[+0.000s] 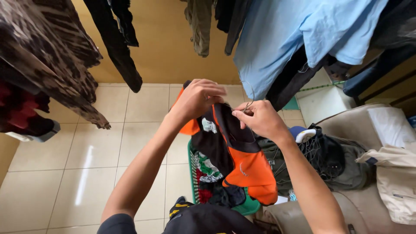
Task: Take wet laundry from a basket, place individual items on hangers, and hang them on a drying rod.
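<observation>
An orange and black garment [236,149] hangs between my hands above a green laundry basket [250,207]. My left hand [197,99] grips the garment's upper edge at the left. My right hand [259,118] pinches the collar at the right together with a thin wire hanger [250,97], whose hook rises above my fingers. The rest of the hanger is hidden inside the cloth. The basket under the garment holds several crumpled clothes in red, green and black.
Clothes hang overhead: a light blue shirt [286,39], dark trousers [117,43], a brown patterned garment [52,56]. A beige sofa [364,130] at the right carries piled clothes, dark hangers and a beige jacket [396,182]. The floor is pale tile [86,156] below a yellow wall.
</observation>
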